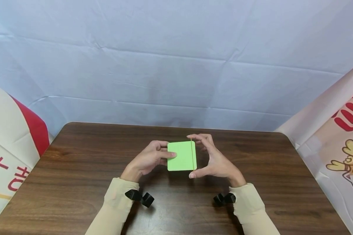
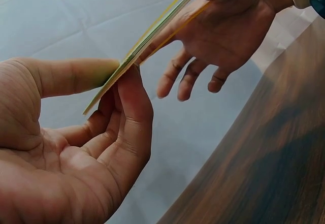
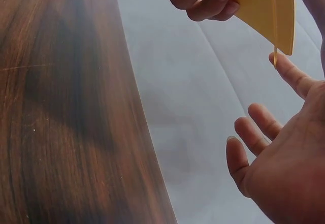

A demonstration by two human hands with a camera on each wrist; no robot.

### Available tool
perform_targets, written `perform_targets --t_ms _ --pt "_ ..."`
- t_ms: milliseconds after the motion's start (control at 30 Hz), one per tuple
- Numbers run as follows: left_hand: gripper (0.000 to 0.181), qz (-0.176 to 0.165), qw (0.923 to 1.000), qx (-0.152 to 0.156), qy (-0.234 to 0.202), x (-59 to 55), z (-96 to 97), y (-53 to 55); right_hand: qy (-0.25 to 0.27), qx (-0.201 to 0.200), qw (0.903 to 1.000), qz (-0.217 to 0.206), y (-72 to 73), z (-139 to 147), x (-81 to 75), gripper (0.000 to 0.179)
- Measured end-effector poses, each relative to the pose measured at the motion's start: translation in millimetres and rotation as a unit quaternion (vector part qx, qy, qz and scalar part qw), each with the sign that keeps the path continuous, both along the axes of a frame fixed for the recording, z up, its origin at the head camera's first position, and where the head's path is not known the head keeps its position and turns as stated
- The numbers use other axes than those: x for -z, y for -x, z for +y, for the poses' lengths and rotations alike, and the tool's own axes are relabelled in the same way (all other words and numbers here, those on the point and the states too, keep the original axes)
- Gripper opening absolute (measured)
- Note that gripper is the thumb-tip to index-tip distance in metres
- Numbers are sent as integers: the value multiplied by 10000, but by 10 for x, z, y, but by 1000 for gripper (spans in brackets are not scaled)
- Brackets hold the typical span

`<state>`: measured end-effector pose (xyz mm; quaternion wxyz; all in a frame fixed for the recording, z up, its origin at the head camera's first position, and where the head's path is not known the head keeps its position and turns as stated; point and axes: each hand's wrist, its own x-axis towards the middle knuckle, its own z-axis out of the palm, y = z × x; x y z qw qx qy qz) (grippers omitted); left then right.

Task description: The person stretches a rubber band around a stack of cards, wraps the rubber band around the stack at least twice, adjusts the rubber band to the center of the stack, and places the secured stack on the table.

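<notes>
My left hand (image 1: 151, 158) pinches a square stack of light green cards (image 1: 180, 160) with rounded corners, thumb on the upper face and fingers beneath. In the left wrist view the stack (image 2: 114, 79) shows edge-on as thin layers. Its underside (image 3: 256, 8) looks yellow in the right wrist view. Facing it, my right hand (image 1: 216, 160) has thumb and index finger spread apart, with a thin orange-yellow rubber band (image 1: 191, 151) stretched between their tips. The band runs across both faces near the stack's right edge. The right hand's other fingers hang free.
Below the hands lies a dark brown wooden table (image 1: 76, 182). A pale cloth backdrop (image 1: 164, 75) hangs behind it, with printed cloths at the left (image 1: 6, 143) and right (image 1: 335, 143). Black wrist devices (image 1: 139, 197) sit by both cuffs.
</notes>
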<state>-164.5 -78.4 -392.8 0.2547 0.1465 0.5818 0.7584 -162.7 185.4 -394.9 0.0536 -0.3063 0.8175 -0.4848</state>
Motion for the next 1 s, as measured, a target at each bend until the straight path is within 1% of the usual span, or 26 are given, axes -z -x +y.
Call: perform_targets --t_ms 500,733,867,1000 --pt "35 -22 10000 50 58 -8 10 -5 38 -84 10000 -21 -14 -32 -16 109" --pt "35 88 9999 69 113 -8 18 -5 25 -105 9999 -30 -17 -41 -16 108" --pt "34 248 9997 39 0 1 13 -3 10 -92 10000 7 -8 -40 0 107" --pt "33 397 9989 -98 -239 -5 10 -6 34 -134 9999 70 -3 -34 21 103"
